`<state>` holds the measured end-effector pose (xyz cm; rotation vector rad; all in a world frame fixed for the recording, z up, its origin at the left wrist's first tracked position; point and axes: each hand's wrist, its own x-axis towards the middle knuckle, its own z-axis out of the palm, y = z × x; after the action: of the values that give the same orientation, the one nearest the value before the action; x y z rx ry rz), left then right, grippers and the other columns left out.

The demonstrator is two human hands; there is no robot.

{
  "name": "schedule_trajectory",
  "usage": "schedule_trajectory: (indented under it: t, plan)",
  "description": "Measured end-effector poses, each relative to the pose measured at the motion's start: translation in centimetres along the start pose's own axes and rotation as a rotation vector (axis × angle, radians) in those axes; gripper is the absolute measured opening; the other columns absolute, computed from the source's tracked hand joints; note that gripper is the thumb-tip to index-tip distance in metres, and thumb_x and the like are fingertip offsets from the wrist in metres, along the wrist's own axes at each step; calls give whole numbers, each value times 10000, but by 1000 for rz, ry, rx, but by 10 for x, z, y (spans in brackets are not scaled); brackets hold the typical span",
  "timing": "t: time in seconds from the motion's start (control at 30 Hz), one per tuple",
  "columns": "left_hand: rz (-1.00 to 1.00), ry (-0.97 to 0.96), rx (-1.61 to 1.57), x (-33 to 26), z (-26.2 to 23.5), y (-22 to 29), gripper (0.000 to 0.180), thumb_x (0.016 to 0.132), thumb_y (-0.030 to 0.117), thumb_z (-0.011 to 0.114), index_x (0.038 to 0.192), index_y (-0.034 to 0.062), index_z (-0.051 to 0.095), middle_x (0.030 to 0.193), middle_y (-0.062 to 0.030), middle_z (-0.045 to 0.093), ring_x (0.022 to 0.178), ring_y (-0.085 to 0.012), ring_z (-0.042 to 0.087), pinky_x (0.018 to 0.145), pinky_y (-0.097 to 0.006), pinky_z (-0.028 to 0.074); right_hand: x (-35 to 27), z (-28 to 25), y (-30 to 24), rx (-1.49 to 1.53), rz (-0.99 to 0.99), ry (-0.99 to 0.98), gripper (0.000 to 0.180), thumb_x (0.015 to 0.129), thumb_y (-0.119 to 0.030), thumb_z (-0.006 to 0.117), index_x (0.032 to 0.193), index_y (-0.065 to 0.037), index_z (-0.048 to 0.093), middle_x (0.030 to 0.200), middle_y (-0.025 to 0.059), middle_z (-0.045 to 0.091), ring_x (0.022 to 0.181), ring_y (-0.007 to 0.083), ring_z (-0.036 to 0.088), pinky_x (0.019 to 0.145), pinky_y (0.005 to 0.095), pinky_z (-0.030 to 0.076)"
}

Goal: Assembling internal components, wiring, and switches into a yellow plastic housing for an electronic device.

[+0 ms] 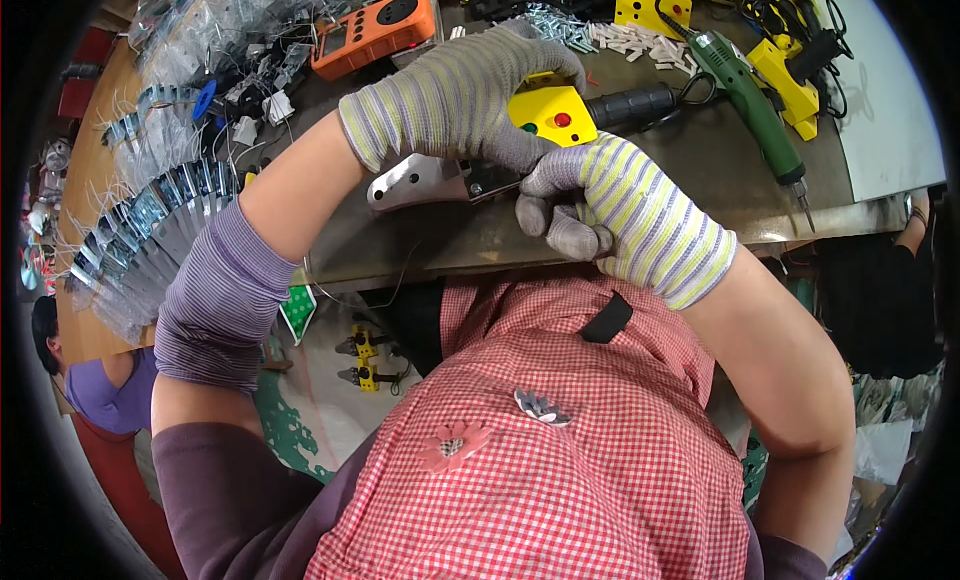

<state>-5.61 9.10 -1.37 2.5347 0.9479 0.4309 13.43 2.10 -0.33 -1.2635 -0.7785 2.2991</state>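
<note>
My left hand (pixel 445 102), in a striped glove with grey fingers, curls over a yellow housing (pixel 553 118) and holds it at the bench's front. This housing has a red round part on its face, and a black ribbed cable sleeve (pixel 632 107) juts out to its right. Below my left palm a pale handle-shaped piece (pixel 418 183) with dark holes shows partly; its link to the housing is hidden. My right hand (pixel 645 215), gloved alike, is closed by the housing's lower edge, its thumb and index pressed together. Whatever they pinch cannot be made out.
A green electric screwdriver (pixel 748 100) lies to the right, bit toward the bench edge. Farther back are loose screws (pixel 555 28), small white tubes (pixel 640 42) and an orange multimeter (pixel 375 32). More yellow housings (pixel 785 80) lie right; bagged metal parts (pixel 150 230) line the left.
</note>
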Motion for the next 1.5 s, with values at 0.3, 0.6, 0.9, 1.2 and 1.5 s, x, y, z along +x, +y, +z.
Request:
schedule_trajectory:
  t: [0.3,0.6,0.9,1.2,1.5]
  plan:
    - [24,21,94,0,2,2,673,640,399,852,1214,135,621,1147,-136,617,1109,-326,598,980,-415,484,11,-9,-1,54,71,-53,167,840,-39,629,985,36,596,656,130,681,361,171,538,312,276,394]
    - [-60,-32,96,1,-6,11,661,634,365,820,1226,134,640,1129,-148,592,1076,-331,581,962,-419,473,-4,-19,-6,-205,-43,-159,269,933,-181,579,897,69,671,696,148,686,508,161,650,430,236,475]
    - [-178,-97,-46,0,-9,27,704,610,329,844,1257,148,634,1180,-213,525,1039,-378,596,903,-436,515,-25,-43,0,-1883,-957,365,266,864,-264,682,1033,-60,652,688,85,616,596,293,641,581,403,530]
    - [-282,-75,-124,0,-5,34,837,613,371,870,1349,110,568,1193,-218,565,1043,-390,616,898,-438,523,0,-75,-40,-1414,-1257,46,445,708,-289,813,1063,-48,696,1101,154,653,975,381,629,866,469,501]
    - [-252,96,-81,-14,22,32,956,617,457,864,1397,28,518,1352,-227,540,1161,-391,585,973,-446,503,10,-72,-33,-1496,-1169,58,358,661,-206,819,982,-81,721,1096,158,643,948,369,622,813,459,515]
